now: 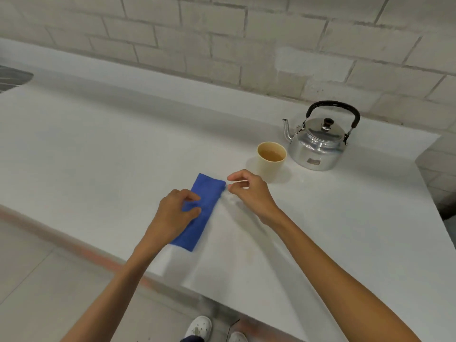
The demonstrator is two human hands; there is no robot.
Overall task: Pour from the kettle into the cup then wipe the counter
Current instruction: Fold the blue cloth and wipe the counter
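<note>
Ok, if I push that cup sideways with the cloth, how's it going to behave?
The cup looks light and tall for its base, so a high push would probably tip it. It holds brownish liquid near the rim, so even a slide may slop some. The smooth counter likely lets it glide.

A pale wall [246, 40] of large whitish blocks laid in staggered courses runs behind the bench [98, 144], with darker mortar lines between them and one lighter patch toward the right. The bench is a broad white slab, matte and evenly lit, with soft shadows. At its far left sits a dark ribbed area [12, 79], cut off by the frame. Below the near edge lies a grey tiled floor [37, 280] with a reddish strip [81, 253] along the bench's foot.
</note>
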